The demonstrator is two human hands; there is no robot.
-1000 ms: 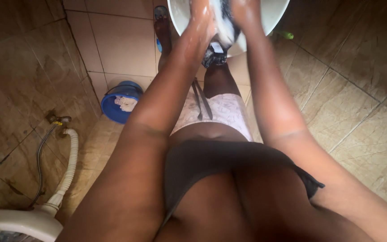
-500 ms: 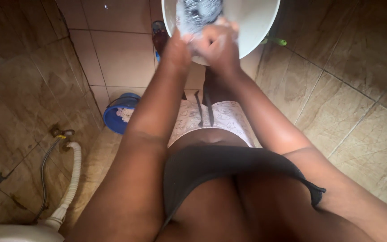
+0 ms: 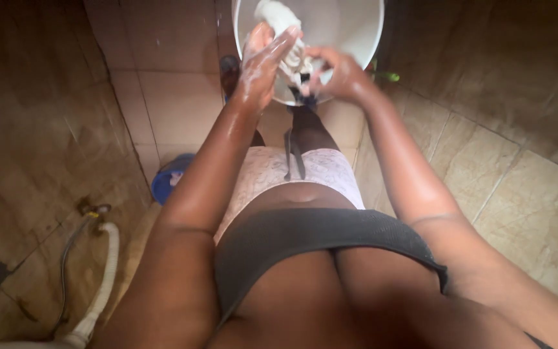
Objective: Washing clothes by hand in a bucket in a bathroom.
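Wet, soapy white cloth (image 3: 290,55) with dark parts, bunched, held over white basin (image 3: 350,26)

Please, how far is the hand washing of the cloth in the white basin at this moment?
Done: the cloth is already wet and soapy, and lather coats the left hand. In hand: both the left hand and the right hand grip the cloth over the white basin, scrubbing it. Left: no rinsing or wringing shows yet; another cloth lies in the blue bucket on the floor.
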